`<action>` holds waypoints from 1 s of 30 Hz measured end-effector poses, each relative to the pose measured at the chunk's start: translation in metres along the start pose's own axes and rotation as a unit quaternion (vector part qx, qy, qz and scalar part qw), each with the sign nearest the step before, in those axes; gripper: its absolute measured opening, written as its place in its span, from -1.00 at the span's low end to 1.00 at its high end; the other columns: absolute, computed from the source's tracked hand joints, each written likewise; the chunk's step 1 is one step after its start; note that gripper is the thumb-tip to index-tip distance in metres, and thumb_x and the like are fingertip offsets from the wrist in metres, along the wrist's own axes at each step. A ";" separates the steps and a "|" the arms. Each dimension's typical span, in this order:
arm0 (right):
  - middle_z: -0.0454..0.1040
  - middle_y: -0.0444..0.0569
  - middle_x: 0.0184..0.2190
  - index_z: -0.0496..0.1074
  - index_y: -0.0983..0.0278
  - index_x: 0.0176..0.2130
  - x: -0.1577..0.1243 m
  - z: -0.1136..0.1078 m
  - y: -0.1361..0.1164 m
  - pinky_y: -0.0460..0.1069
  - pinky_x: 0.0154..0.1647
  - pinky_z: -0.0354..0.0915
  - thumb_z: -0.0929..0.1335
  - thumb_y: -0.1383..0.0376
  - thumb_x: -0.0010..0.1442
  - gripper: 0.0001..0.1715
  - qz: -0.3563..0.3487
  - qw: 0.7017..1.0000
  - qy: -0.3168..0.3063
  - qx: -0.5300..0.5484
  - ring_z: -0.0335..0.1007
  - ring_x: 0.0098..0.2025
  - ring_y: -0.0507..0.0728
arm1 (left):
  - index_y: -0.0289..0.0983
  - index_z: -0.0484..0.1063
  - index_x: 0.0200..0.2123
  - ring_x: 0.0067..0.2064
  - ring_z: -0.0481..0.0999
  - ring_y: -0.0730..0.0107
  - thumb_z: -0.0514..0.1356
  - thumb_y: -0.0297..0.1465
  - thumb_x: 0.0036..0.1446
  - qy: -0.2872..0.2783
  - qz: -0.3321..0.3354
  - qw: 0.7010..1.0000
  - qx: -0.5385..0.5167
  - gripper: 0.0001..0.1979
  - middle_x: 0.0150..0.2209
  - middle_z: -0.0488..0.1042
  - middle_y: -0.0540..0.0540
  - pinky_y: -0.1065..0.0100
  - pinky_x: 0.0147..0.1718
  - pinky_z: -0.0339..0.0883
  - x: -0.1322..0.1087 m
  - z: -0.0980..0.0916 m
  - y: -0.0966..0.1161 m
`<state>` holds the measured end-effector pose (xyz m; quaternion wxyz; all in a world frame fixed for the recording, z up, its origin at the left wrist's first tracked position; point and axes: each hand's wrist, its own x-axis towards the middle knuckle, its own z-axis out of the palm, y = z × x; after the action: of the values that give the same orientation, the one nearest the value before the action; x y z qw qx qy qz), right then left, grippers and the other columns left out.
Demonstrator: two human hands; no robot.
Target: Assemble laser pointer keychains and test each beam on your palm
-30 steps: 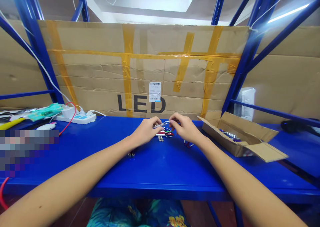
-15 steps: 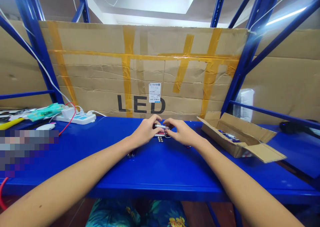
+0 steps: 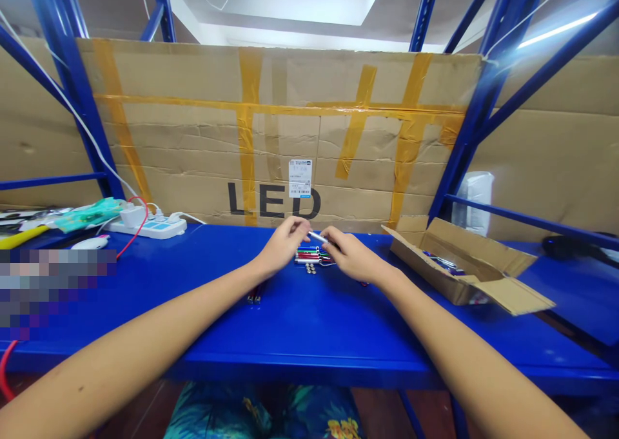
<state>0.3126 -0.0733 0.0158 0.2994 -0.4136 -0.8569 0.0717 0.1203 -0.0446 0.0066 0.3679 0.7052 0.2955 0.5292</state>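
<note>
A slim silver pen-like tube (image 3: 318,236) is held between my two hands above the blue table. My left hand (image 3: 285,244) pinches its left end, with thumb and fingers closed together. Fingers of my right hand (image 3: 352,256) are wrapped around the other end and hide part of it. Beneath the tube lies a row of slim red, green and silver pen-like tubes (image 3: 306,256), some with small ring ends. Several small round silver pieces, like button cells (image 3: 310,269), sit just in front of that row. Two dark tubes with metal ends (image 3: 254,298) lie near my left forearm.
An open cardboard box (image 3: 435,278) with blue and silver items stands to the right. On the left are a white power strip (image 3: 167,227), cables and a green packet (image 3: 89,214). A large carton (image 3: 203,149) and blue posts (image 3: 476,104) bound the back.
The silver tube has tilted, its left end now higher. My hands have shifted apart slightly, my left a little up, uncovering more of the row of tubes below.
</note>
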 end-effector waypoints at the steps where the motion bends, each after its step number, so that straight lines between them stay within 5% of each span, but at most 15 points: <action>1: 0.49 -0.01 -0.34 0.33 0.27 -0.17 0.000 0.000 0.000 -0.03 -0.33 0.17 0.16 0.29 0.35 -0.80 -0.004 1.000 0.004 -0.009 0.34 -0.34 0.10 | -0.31 0.35 -0.17 -0.24 0.51 0.29 0.08 -0.06 0.23 0.015 -0.044 0.997 -0.058 -0.60 -0.19 0.51 -0.22 0.29 -0.27 0.34 0.003 -0.002 0.000; 4: 0.50 0.01 -0.31 0.37 0.28 -0.17 0.001 -0.001 0.000 -0.01 -0.27 0.19 0.15 0.29 0.37 -0.74 -0.034 0.999 0.011 -0.036 0.36 -0.30 0.11 | -0.37 0.35 -0.15 -0.23 0.53 0.26 -0.07 -0.03 0.29 0.029 -0.145 0.969 -0.200 -0.50 -0.17 0.52 -0.31 0.29 -0.28 0.36 0.009 -0.009 0.001; 9: 0.52 0.04 -0.25 0.41 0.28 -0.14 0.000 -0.003 -0.004 0.01 -0.20 0.21 0.15 0.27 0.38 -0.70 -0.058 0.996 0.018 -0.059 0.39 -0.24 0.13 | -0.40 0.36 -0.07 -0.08 0.53 0.09 -0.12 0.06 0.25 0.002 -0.189 0.933 -0.305 -0.36 -0.05 0.49 -0.39 0.19 -0.15 0.39 0.010 -0.018 0.002; 15: 0.53 0.03 -0.30 0.42 0.27 -0.15 -0.001 -0.006 -0.008 0.01 -0.23 0.22 0.16 0.24 0.38 -0.69 -0.048 0.997 0.010 -0.062 0.41 -0.28 0.13 | -0.37 0.35 -0.01 0.06 0.45 -0.02 -0.12 0.12 0.18 -0.046 -0.168 0.939 -0.296 -0.30 0.04 0.45 -0.40 0.08 -0.04 0.35 0.010 -0.020 -0.002; 30: 0.55 0.02 -0.29 0.45 0.28 -0.13 -0.001 -0.007 -0.006 -0.02 -0.25 0.22 0.16 0.23 0.38 -0.66 -0.036 0.998 0.006 -0.049 0.42 -0.30 0.11 | -0.36 0.41 -0.06 0.04 0.46 0.03 -0.15 0.14 0.19 -0.063 -0.164 0.944 -0.280 -0.28 -0.01 0.50 -0.36 0.12 -0.06 0.34 0.006 -0.017 0.004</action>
<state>0.3127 -0.0791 0.0234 0.2863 -0.3975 -0.8717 0.0159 0.1060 -0.0388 0.0163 0.6500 0.5474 0.2227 0.4778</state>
